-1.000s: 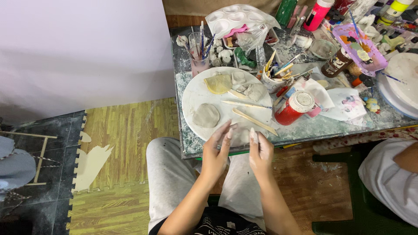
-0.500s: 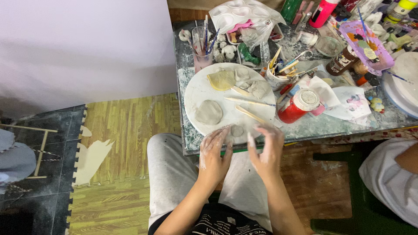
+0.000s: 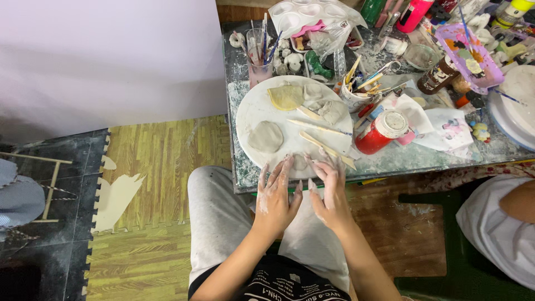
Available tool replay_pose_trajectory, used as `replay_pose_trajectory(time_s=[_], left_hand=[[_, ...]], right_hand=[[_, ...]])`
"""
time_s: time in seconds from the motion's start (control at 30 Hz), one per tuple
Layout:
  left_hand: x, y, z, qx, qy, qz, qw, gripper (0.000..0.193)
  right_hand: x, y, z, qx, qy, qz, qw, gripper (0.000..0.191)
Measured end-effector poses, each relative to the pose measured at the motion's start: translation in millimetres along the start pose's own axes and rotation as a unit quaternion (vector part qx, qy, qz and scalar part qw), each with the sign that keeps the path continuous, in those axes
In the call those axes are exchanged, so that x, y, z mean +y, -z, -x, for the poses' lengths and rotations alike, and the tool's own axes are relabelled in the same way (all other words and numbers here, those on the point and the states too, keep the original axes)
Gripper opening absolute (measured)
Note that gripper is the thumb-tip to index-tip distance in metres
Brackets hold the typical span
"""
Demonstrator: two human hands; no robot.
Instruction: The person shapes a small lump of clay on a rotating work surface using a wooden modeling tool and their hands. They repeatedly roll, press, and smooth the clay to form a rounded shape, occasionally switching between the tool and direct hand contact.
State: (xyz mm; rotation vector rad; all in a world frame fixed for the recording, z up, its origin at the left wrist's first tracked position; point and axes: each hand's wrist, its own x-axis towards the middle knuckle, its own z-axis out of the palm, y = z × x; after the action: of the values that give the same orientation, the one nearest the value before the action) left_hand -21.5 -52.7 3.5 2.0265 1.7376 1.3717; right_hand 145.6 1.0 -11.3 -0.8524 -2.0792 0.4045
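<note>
A craft or hobby workspace for clay and painting is shown. In the upper right of the frame, a smeared table (image 3: 390, 161) is crowded with a round white board (image 3: 262, 114) bearing grey clay pieces (image 3: 266, 136), wooden modelling tools (image 3: 326, 149), a cup of brushes (image 3: 260, 67), a white paint palette (image 3: 304, 14) and paint bottles (image 3: 413, 14). Foam floor mats (image 3: 156, 150) are seen at centre left

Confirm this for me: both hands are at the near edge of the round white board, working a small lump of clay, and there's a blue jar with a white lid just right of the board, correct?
Not quite: the jar is red, not blue, as the head view shows. The rest holds: the left hand and right hand are at the near edge of the round white board, on a small lump of clay, and the white-lidded jar stands just right of the board.
</note>
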Motion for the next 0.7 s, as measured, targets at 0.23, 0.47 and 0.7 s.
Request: replay_pose_trajectory(time_s=[0.23, 0.47, 0.7], left_hand=[[1, 3, -8, 0.007, 0.013, 0.001, 1.0, 0.067], [-10, 7, -17, -0.006, 0.037, -0.015, 0.999, 0.059], [-9, 3, -19, 0.022, 0.024, -0.021, 0.999, 0.055]], right_hand=[[-1, -11, 4, 0.037, -0.061, -0.066, 0.995, 0.048], [-15, -7, -2, 0.026, -0.123, -0.07, 0.99, 0.048], [-25, -5, -9, 0.017, -0.148, -0.157, 0.976, 0.051]])
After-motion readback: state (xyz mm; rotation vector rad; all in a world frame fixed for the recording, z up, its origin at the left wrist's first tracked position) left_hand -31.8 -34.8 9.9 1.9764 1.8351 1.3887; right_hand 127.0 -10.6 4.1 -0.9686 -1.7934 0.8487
